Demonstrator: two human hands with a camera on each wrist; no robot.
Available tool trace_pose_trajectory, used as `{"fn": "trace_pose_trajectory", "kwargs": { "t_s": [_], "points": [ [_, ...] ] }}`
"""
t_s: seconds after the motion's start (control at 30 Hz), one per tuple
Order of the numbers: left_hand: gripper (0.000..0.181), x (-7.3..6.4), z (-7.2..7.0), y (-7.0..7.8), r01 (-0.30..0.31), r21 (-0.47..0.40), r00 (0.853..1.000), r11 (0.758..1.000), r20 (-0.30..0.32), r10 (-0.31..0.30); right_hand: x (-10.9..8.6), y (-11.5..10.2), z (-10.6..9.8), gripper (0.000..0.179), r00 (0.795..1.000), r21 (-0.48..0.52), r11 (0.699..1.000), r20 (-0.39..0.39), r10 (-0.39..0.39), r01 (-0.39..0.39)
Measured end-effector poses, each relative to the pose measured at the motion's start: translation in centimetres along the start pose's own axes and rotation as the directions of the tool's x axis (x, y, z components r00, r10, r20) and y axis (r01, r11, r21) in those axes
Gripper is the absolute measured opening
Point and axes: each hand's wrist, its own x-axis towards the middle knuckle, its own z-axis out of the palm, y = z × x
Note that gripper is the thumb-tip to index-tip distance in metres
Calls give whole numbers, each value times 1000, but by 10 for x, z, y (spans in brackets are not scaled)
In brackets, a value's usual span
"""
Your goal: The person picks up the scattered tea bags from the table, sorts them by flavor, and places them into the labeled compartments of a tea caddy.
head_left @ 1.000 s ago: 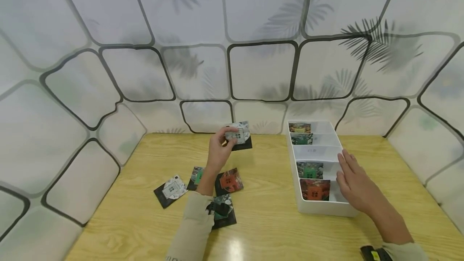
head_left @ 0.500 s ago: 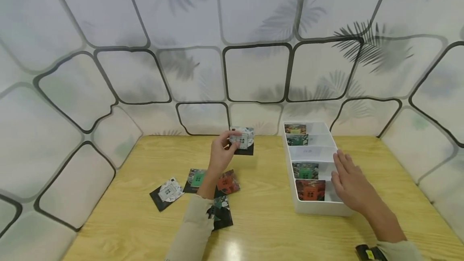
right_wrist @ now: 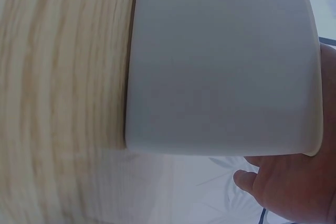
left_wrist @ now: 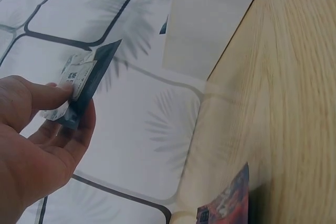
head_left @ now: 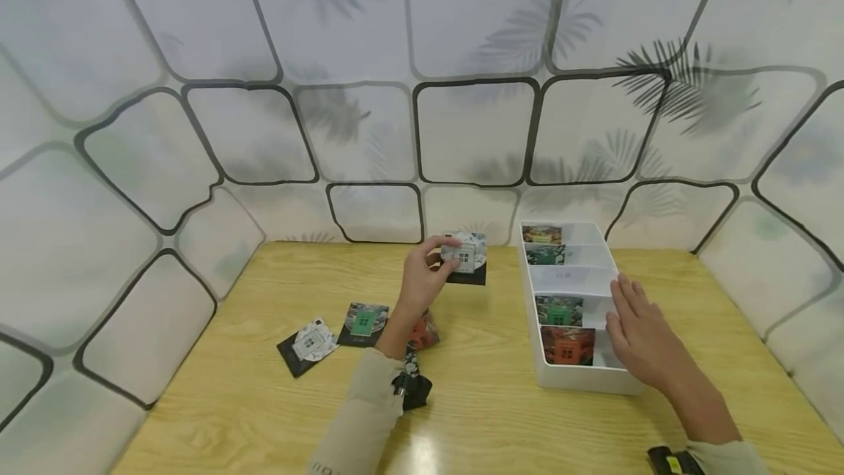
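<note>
My left hand (head_left: pixel 422 281) pinches a white-and-black square sachet (head_left: pixel 467 259) between thumb and fingers, above the table left of the box. In the left wrist view the thumb presses the printed face of that sachet (left_wrist: pixel 79 85). My right hand (head_left: pixel 642 328) rests with straight fingers on the right rim of a white divided box (head_left: pixel 587 380). Upright in the box stand a red sachet (head_left: pixel 568 347) at the front, a green-labelled sachet (head_left: pixel 559 311) behind it, then, past a compartment showing only its divider (head_left: pixel 570 279), a dark green sachet (head_left: pixel 546 255) and a yellow-orange one (head_left: pixel 542 234).
On the wooden table (head_left: pixel 501 424) lie a white-and-black sachet (head_left: pixel 308 347), a green-labelled sachet (head_left: pixel 364 323), a red sachet (head_left: pixel 425 330) and a dark green one (head_left: pixel 413 365), the last two partly hidden by my left arm. A patterned backdrop (head_left: pixel 475 130) encloses the table's back and sides.
My left hand has carried the sachet to the right, toward the box, and its face has turned more fully to the head view. The right hand stays on the box rim.
</note>
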Motion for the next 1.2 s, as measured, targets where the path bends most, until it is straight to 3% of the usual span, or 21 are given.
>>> {"fn": "trace_pose_trajectory", "kwargs": {
  "t_s": [0.1,0.33,0.6,0.83,1.2],
  "points": [
    [22,1,5,9,17,-11,1000,1000,15,-17,-1,0,1,61,1000,11,1000,6,7,-7],
    [24,4,19,8,56,-13,997,998,51,-55,0,0,2,61,1000,11,1000,-1,12,-12],
    [27,13,33,8,-6,-28,997,1000,72,8,2,1,2,61,1000,15,1000,-2,2,-2],
    [29,26,51,-27,42,-24,998,999,53,-41,2,2,2,61,1000,12,1000,-18,-6,6],
    [32,34,69,-22,61,-45,997,997,50,-59,1,2,2,60,999,23,999,-46,-22,23]
  ]
}}
